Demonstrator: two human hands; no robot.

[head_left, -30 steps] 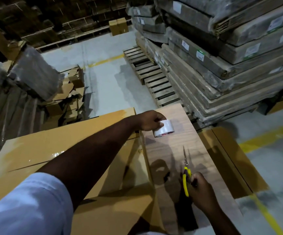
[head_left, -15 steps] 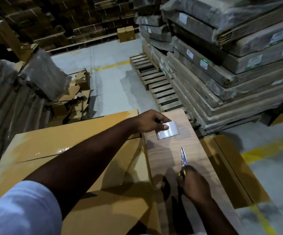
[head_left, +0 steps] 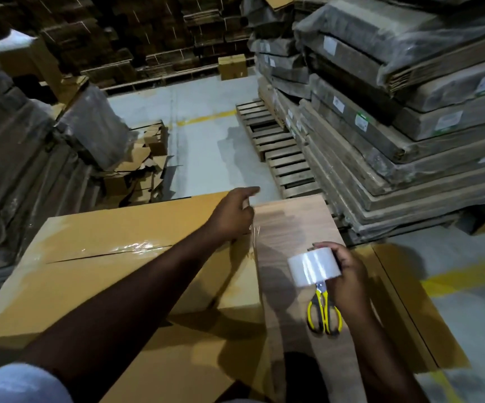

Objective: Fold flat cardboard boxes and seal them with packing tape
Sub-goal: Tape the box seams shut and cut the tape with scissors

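A large brown cardboard box (head_left: 113,274) lies in front of me, its top seam covered with shiny clear tape (head_left: 136,246). My left hand (head_left: 232,212) rests on the box's far right corner with the index finger stretched out; a thin glint of tape shows just beside it. My right hand (head_left: 350,276) grips a roll of clear packing tape (head_left: 312,267) above a wood-grain board (head_left: 290,225) to the right of the box. Yellow-handled scissors (head_left: 324,312) lie on that board under the roll, held by neither hand.
Flat cardboard (head_left: 404,309) lies on the floor right of the board. Wrapped stacks of flat boxes (head_left: 395,117) on wooden pallets (head_left: 279,149) rise at right, more wrapped stacks (head_left: 17,170) at left, loose cardboard scraps (head_left: 142,170) ahead. Grey floor with yellow lines (head_left: 465,274).
The tape roll went from my left hand to my right hand. The right hand put the scissors down on the board. My left hand now rests on the box corner.
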